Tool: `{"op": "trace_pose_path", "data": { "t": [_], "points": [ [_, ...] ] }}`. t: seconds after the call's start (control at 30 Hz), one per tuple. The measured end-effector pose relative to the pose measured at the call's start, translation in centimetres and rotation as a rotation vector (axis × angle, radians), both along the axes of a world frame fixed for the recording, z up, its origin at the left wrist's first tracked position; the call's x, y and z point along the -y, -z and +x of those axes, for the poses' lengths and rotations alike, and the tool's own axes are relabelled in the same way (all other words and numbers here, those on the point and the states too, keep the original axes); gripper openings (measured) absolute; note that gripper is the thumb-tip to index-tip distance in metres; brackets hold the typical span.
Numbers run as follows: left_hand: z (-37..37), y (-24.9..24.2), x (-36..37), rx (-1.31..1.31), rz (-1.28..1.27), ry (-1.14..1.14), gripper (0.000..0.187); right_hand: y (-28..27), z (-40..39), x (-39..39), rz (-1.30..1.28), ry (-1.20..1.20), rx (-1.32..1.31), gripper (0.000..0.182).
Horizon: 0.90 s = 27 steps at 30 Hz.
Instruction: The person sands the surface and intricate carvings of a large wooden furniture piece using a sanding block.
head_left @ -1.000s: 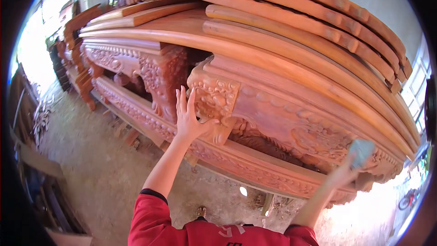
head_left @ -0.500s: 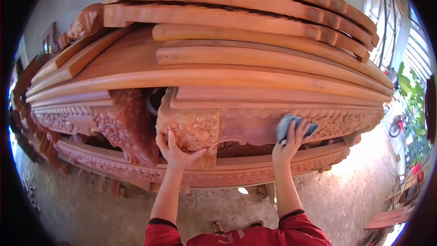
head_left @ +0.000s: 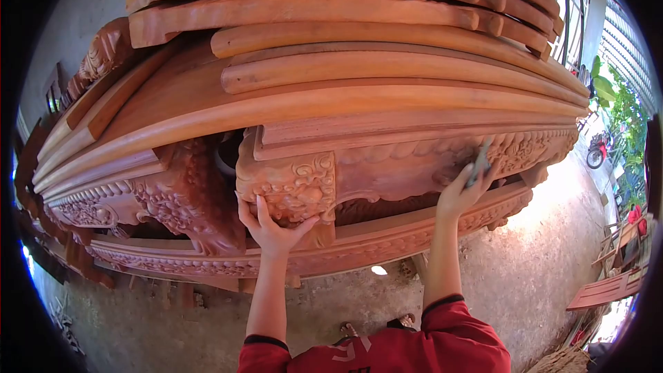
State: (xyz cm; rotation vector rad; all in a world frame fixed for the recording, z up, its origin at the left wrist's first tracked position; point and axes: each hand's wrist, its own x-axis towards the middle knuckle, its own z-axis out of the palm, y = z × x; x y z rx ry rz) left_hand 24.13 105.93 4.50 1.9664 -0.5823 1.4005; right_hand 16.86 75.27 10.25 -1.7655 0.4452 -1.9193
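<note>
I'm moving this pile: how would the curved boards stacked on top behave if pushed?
The curved boards look like thick wood, so probably stiff and heavy. Dark gaps between them suggest uneven contact, so they might rock.

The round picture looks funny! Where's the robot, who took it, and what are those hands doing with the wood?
There's no robot, just a person. Every picture comes from one camera worn on their head, looking forward and down. The big reddish-brown thing is carved wooden furniture, with long curved boards stacked on top. The left hand rests against its carved corner, fingers spread. The right hand holds a grey-blue thing against the carved front; I can't tell exactly what it is.
</note>
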Motion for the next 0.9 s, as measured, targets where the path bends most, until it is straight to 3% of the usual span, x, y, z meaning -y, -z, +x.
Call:
{"op": "trace_pose_path", "data": {
  "t": [0.03, 0.17, 0.23, 0.27, 0.33, 0.4, 0.5, 0.53, 0.6, 0.63, 0.7, 0.8, 0.87, 0.9],
  "points": [
    [0.1, 0.0, 0.1, 0.027, -0.013, 0.004, 0.115, -1.2, 0.0, -0.1, 0.122, -0.108, 0.181, 0.034],
    [0.8, 0.3, -0.6, 0.062, -0.001, 0.011, 0.112, -3.2, 1.3, -4.7, -0.107, -0.226, 0.012, 0.034],
    [1.3, 0.5, -0.7, 0.085, -0.041, 0.036, 0.110, -3.6, 1.0, -6.4, -0.677, -0.238, -0.309, 0.039],
    [1.2, 0.4, -0.9, 0.089, -0.012, 0.035, 0.109, -3.9, 0.8, -6.1, -0.711, -0.201, -0.329, 0.044],
    [1.3, 0.7, -1.3, 0.085, 0.023, 0.037, 0.109, -4.2, 0.7, -3.0, -0.598, -0.077, -0.334, 0.039],
    [1.3, 0.5, -1.5, 0.100, 0.033, 0.028, 0.109, -4.4, 0.6, -0.1, -0.221, -0.082, -0.142, 0.039],
    [0.8, 0.2, -1.4, 0.105, 0.063, 0.011, 0.110, -3.7, 0.6, 0.9, -0.269, 0.084, -0.118, 0.038],
    [0.7, 0.2, -1.3, 0.081, 0.023, 0.045, 0.112, -3.7, 0.6, -0.9, -0.401, 0.074, -0.167, 0.040],
    [0.4, 0.4, -1.2, 0.048, -0.015, 0.086, 0.113, -3.6, 0.2, -4.8, -0.539, -0.070, -0.344, 0.042],
    [0.5, 0.5, -1.3, 0.039, -0.099, 0.221, 0.115, -3.5, 0.1, -5.7, -0.539, -0.069, -0.347, 0.042],
    [0.3, 0.7, -1.7, 0.030, -0.181, 0.353, 0.116, -3.4, 0.1, -6.6, -0.834, -0.410, -0.451, 0.046],
    [-0.6, 0.7, -2.9, -0.041, -0.180, 0.397, 0.107, -4.7, -0.7, -5.0, -0.718, -0.268, -0.278, 0.039],
    [-1.4, -0.4, -3.5, -0.115, -0.096, 0.324, 0.089, -6.4, -0.4, -3.1, -0.347, -0.187, 0.081, 0.033],
    [-1.4, -0.3, -3.6, -0.112, -0.096, 0.340, 0.089, -7.6, -0.6, -2.4, -0.348, -0.170, 0.082, 0.033]
  ]
}}
